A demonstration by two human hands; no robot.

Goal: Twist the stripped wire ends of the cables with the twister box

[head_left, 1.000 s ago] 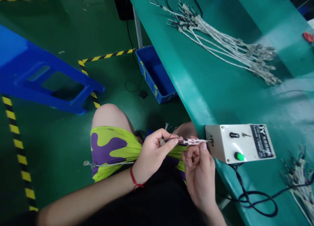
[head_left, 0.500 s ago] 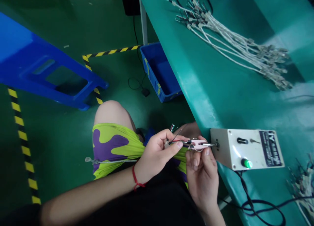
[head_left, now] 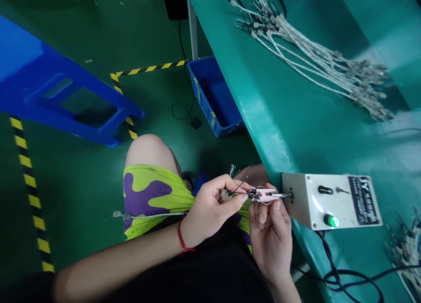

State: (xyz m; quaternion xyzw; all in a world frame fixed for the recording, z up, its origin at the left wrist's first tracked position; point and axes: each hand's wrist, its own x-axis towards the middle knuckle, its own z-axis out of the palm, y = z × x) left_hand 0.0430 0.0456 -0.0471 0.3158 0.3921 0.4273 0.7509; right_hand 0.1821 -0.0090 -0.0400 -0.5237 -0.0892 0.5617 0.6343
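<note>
My left hand (head_left: 210,206) is closed round the stripped end of a thin grey cable (head_left: 148,215) that trails left across my lap. Fine coloured wires (head_left: 234,171) fan up from my fingertips. My right hand (head_left: 270,219) pinches a small pink clip tool (head_left: 263,194) whose metal tip points into a hole on the left face of a white control box (head_left: 329,200). The two hands almost touch, just left of the box. A green lamp (head_left: 330,220) glows on the box.
The box sits at the near edge of a green workbench (head_left: 296,119). A bundle of white cables (head_left: 315,57) lies further back, more wire pieces (head_left: 406,246) at the right. A black cord (head_left: 348,279) loops below the box. On the floor stand a blue bin (head_left: 213,97) and a blue stool (head_left: 59,88).
The view has shifted slightly, so the bench and box sit a little lower and further right. Both hands have kept their grips beside the box, the clip tip staying at the hole.
</note>
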